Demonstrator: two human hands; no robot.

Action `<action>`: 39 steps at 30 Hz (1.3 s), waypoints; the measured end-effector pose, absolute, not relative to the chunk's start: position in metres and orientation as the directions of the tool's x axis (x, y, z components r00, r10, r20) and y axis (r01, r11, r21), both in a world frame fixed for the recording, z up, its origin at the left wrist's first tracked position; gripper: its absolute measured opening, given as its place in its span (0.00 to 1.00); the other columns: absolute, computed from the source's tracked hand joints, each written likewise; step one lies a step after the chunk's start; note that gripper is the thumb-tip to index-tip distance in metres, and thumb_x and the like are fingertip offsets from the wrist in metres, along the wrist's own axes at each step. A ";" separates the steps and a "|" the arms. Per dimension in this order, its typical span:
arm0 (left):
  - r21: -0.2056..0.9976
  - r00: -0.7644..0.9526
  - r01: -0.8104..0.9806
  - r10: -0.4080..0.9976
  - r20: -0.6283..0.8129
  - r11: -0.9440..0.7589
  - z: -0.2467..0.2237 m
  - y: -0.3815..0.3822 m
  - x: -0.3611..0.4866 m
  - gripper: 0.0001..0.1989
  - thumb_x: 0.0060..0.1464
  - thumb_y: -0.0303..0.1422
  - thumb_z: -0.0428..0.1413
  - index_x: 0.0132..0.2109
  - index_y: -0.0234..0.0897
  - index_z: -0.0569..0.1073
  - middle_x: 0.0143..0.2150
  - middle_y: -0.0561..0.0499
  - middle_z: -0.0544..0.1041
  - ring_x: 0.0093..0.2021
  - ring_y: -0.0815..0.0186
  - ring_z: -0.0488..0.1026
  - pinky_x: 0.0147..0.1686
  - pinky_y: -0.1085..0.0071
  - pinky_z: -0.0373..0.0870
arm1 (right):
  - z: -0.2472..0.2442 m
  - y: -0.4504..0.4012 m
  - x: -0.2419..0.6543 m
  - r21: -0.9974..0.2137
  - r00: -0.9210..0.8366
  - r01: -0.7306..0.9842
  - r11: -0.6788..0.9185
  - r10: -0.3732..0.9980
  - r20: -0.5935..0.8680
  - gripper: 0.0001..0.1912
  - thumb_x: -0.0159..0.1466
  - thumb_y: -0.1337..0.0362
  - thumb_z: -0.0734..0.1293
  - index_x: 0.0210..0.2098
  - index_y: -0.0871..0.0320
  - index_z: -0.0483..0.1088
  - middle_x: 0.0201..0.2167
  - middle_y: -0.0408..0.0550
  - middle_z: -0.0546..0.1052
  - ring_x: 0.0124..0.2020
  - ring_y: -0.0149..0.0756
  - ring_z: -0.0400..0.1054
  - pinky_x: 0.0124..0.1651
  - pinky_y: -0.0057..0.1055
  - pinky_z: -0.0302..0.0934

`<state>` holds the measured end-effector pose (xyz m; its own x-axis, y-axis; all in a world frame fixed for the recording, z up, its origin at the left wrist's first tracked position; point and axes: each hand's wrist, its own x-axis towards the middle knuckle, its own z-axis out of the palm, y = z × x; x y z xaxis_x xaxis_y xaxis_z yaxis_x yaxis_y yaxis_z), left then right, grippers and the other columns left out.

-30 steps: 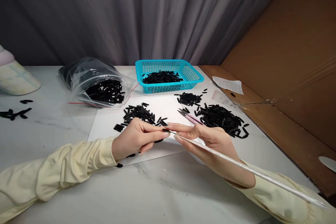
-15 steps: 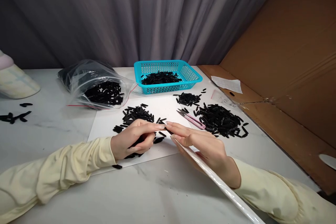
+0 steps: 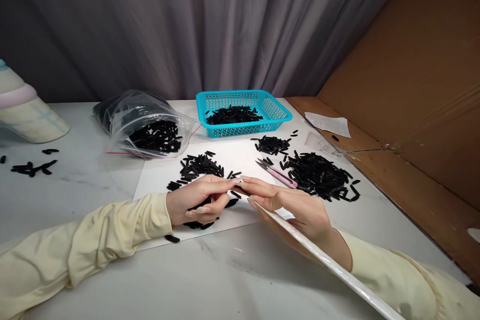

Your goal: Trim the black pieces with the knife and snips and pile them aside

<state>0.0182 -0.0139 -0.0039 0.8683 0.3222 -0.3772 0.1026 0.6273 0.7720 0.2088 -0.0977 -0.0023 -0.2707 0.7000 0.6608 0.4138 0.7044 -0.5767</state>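
My right hand [image 3: 296, 210] is closed round the end of a long white, shiny strip or rod [image 3: 326, 258], which runs down to the lower right edge. A small black, narrow piece [image 3: 242, 189] shows between the fingertips of both hands. My left hand [image 3: 202, 199] is pinched at that piece, its fingertips meeting those of the right. Under and behind the left hand, several loose black pieces [image 3: 202, 166] lie on a white sheet [image 3: 240, 217]. Pink-handled thread snips [image 3: 281, 176] lie beyond my right hand, touching a larger black heap [image 3: 318, 175].
A blue basket [image 3: 245, 131] of black pieces stands at the back. Left of it lies an open clear bag [image 3: 150, 132] of the same. A pale tumbler [image 3: 33, 110] leans in at far left. A cardboard wall [image 3: 420, 60] bounds the right, with paper [image 3: 328, 124] beside it.
The whole view has shifted, so everything appears a little further right and lower. Both hands keep nearly the same pose, fingertips together at the black piece.
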 end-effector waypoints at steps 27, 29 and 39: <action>0.917 0.612 -0.019 0.730 -0.305 0.399 0.003 -0.028 0.027 0.11 0.53 0.35 0.57 0.41 0.33 0.74 0.08 0.65 0.52 0.07 0.81 0.43 0.07 0.85 0.43 | 0.016 -0.086 0.210 -0.899 -0.279 -0.298 -0.320 0.930 -0.239 0.12 0.55 0.67 0.72 0.21 0.61 0.65 0.31 0.45 0.75 0.49 0.42 0.69 0.36 0.27 0.72; 0.930 0.591 -0.018 0.754 -0.287 0.368 0.003 -0.029 0.027 0.12 0.52 0.36 0.57 0.41 0.33 0.74 0.08 0.65 0.53 0.07 0.80 0.44 0.07 0.85 0.44 | 0.018 -0.085 0.211 -0.905 -0.258 -0.293 -0.307 0.937 -0.234 0.12 0.56 0.65 0.71 0.21 0.61 0.65 0.31 0.45 0.74 0.47 0.43 0.70 0.34 0.25 0.71; 0.987 0.609 0.020 0.782 -0.137 0.157 0.000 -0.030 0.024 0.14 0.52 0.37 0.56 0.42 0.32 0.74 0.09 0.63 0.56 0.08 0.80 0.47 0.08 0.83 0.44 | 0.024 -0.086 0.214 -0.992 -0.166 -0.045 -0.120 0.980 -0.111 0.16 0.56 0.63 0.70 0.20 0.59 0.60 0.31 0.49 0.76 0.41 0.43 0.73 0.31 0.31 0.71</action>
